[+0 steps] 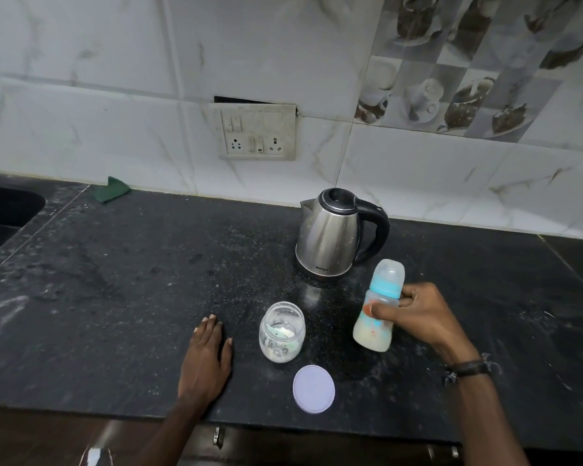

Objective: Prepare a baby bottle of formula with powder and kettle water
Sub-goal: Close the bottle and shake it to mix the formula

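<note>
— Your right hand (418, 314) grips the capped bottle (379, 307), milky inside, tilted just in front of the kettle (330, 237). Mixing, I'd say.
— And your left hand (209, 358) lies flat, holding nothing. Next, likely close the powder jar (281, 331); its lid (313, 388) waits nearby.

Black speckled stone counter (122, 270), dusted with pale specks and smears, most densely near its middle. Standing on it: steel kettle (330, 235) with black handle, toward the back wall; open clear jar (282, 331) in front of the kettle, holding some white powder and a scoop. Round pale lid (313, 389) lies flat near the front edge, just in front of the jar. Folded green cloth (113, 189) at the back, against the wall. Left hand (207, 359) rests flat on the surface, left of the jar.
</note>
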`<state>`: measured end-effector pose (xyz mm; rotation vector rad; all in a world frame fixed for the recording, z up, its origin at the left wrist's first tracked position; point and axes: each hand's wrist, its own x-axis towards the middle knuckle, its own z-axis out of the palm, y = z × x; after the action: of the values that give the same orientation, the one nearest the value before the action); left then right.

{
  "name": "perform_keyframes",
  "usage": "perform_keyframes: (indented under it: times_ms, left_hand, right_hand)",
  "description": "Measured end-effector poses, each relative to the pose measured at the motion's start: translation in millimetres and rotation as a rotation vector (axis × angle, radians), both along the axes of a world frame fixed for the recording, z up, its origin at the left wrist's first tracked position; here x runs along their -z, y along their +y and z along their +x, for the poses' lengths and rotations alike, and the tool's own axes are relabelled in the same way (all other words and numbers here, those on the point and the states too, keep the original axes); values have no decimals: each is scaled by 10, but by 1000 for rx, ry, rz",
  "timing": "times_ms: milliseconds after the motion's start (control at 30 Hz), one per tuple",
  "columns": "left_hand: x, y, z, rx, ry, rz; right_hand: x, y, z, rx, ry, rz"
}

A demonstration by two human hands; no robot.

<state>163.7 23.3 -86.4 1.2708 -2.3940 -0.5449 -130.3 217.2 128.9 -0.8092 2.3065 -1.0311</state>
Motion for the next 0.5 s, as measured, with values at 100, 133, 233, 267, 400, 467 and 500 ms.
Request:
perform_keyframes:
  times_ms: [100, 133, 233, 267, 400, 467, 500]
  left_hand:
    - [-1, 0, 0, 1, 0, -10]
    - [-7, 3, -1, 1, -2, -7]
    - [-12, 5, 5, 4, 3, -10]
    - [-13, 4, 3, 6, 4, -16]
    - [-16, 6, 1, 5, 2, -8]
    - [-11, 4, 8, 4, 3, -5]
    - [-11, 3, 5, 3, 3, -10]
  right_hand:
    - [-9, 25, 11, 73, 140, 58]
    - [-5, 29, 3, 46, 118, 41]
    - [-34, 17, 6, 66, 32, 57]
    - [-27, 26, -4, 95, 86, 83]
    - [-20, 36, -7, 88, 102, 99]
    - [-9, 38, -2, 110, 93, 131]
    - [-22, 43, -1, 124, 135, 170]
